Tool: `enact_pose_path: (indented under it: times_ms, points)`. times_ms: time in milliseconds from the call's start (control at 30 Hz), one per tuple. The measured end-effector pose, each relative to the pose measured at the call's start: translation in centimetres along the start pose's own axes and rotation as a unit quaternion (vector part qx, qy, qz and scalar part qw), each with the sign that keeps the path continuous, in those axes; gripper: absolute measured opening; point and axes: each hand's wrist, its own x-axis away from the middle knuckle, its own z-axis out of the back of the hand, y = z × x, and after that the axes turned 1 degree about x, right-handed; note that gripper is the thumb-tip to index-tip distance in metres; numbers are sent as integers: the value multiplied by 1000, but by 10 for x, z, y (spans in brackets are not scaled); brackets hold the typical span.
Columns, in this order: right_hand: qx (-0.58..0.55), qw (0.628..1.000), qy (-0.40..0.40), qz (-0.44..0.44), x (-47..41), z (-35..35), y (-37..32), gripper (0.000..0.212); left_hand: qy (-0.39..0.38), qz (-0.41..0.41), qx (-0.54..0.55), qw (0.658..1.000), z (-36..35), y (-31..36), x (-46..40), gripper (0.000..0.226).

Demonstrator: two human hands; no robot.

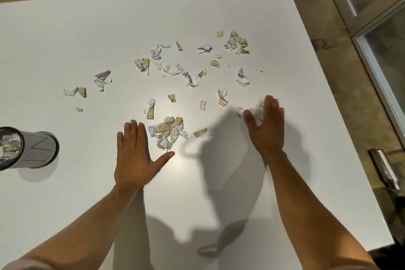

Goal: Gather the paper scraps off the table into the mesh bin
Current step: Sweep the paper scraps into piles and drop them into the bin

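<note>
Flat, fingers straight, the left hand walls the torn white-and-tan paper scraps; the right hand, grip loosely cupped over some, rakes inward on the white bench.

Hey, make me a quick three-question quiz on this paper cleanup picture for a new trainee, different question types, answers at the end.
1. True or false: the left hand lies flat on the white table beside a heap of torn white and tan paper scraps.
2. Which hand covers a few white scraps near the table's right edge?
3. Multiple choice: the grey mesh bin stands (a) at the table's left edge, (b) on the floor, (c) between the hands.

Key: 1 true. 2 the right hand. 3 a.
</note>
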Motion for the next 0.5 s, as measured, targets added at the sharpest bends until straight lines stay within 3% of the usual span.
enact_pose_path:
  times_ms: [333,500]
  points:
    - [-53,978,-116,164,26,-41,-80,76,-6,1,9,1000,1,0,0,119]
    - [-81,994,-56,56,11,-41,-77,78,1,-2,12,1000,0,0,-1,119]
